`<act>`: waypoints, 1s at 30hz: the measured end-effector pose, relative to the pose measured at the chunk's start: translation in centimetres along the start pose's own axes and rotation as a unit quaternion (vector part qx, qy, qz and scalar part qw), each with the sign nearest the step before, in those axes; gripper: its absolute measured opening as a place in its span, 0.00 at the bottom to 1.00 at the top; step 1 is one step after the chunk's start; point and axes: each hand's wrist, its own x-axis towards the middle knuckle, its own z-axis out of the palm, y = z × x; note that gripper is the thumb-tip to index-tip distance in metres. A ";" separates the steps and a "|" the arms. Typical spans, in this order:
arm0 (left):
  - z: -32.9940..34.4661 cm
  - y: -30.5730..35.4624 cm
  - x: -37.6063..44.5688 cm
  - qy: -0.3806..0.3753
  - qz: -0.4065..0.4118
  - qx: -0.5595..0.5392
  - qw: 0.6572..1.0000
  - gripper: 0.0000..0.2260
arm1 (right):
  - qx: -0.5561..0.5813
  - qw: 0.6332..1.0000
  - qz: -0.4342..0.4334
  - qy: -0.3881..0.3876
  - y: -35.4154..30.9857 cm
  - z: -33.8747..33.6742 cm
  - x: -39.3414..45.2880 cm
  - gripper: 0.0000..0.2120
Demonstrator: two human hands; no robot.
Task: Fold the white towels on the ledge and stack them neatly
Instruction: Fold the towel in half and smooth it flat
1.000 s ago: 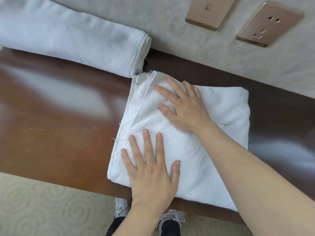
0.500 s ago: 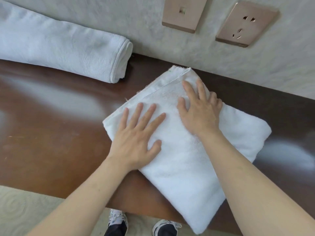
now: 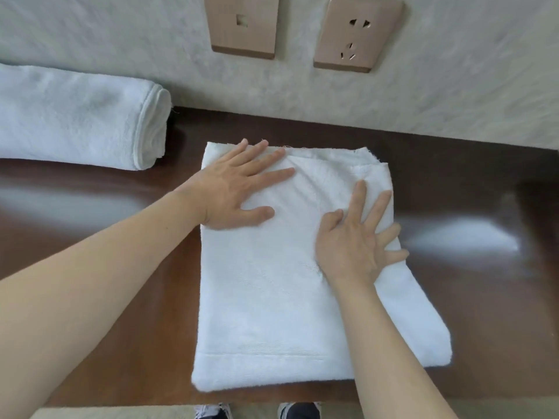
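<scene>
Both hands flat, fingers spread: left hand pressing the towel's 11 o'clock corner, right hand on its 2 o'clock edge. Towel lies folded, mid-ledge. Step: smoothing. Next, probably one more fold or carry to the rolled towel at 10 o'clock. Sockets at 12; nothing obstructs.

A folded white towel of nubby terry cloth, a flat woven band near its lower edge, lies on a glossy dark-brown wooden ledge streaked with pale reflections. At upper left, a second terry towel looks equally soft and matt. Two smooth, satin champagne-coloured wall plates sit on rough, matt, mottled wall covering.
</scene>
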 end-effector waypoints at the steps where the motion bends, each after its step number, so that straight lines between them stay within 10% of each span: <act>1: -0.2 -0.4 0.5 -0.007 0.018 -0.001 1.000 0.33 | 0.004 1.000 0.018 -0.003 0.0 0.2 -0.7 0.29; 8: -0.4 -1.5 1.3 -0.009 0.082 -0.014 0.996 0.33 | 0.002 1.000 0.017 0.009 -0.7 0.5 -1.7 0.29; 21: 3.5 14.3 -10.4 0.040 -0.125 -0.055 0.990 0.36 | -0.037 0.985 -0.168 -0.012 0.7 -0.5 -0.1 0.29; 30: 4.2 14.1 -17.6 0.048 -0.046 -0.118 0.991 0.31 | 0.035 0.940 -0.332 -0.075 8.6 -1.8 -8.2 0.26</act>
